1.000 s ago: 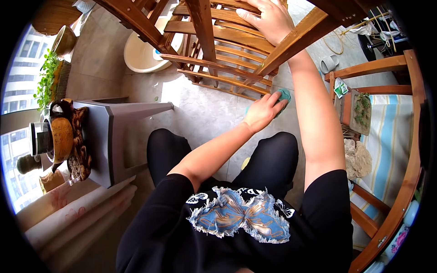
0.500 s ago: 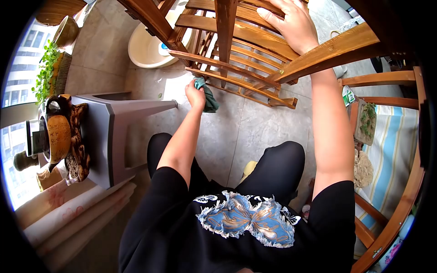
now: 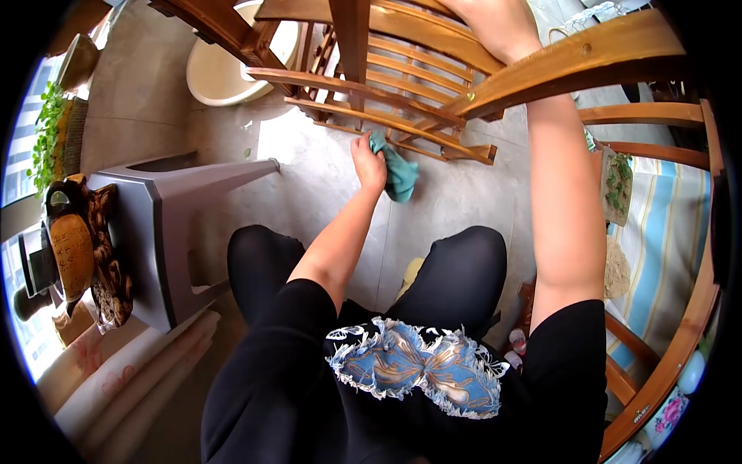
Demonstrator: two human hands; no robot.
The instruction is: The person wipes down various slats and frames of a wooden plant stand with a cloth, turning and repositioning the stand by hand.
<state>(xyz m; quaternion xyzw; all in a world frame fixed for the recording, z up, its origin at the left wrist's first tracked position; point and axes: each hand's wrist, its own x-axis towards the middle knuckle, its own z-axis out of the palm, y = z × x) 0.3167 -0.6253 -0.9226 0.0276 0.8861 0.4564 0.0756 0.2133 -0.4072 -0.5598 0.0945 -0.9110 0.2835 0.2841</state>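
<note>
My left hand [image 3: 369, 164] is closed around a green cloth [image 3: 399, 176], which hangs down beside its fingers. The cloth is just in front of the lower rails of a brown wooden slatted chair [image 3: 417, 50], which is tilted over; I cannot tell if they touch. At the top edge, my right hand [image 3: 498, 29] is over the chair's upper slats, its fingers mostly cut off by the frame. My right forearm passes across a thick wooden bar [image 3: 572, 58] of the chair.
A cream basin [image 3: 220, 81] stands on the tiled floor behind the chair. To my left are a grey plastic stool [image 3: 143, 232], a carved wooden ornament [image 3: 73, 247] and a green plant [image 3: 48, 131]. On my right, another wooden frame [image 3: 699, 309] surrounds a striped cloth [image 3: 657, 232].
My left hand has moved right along the chair's lower rails with the green cloth. The view has shifted, and my right hand now sits closer to the top edge.
</note>
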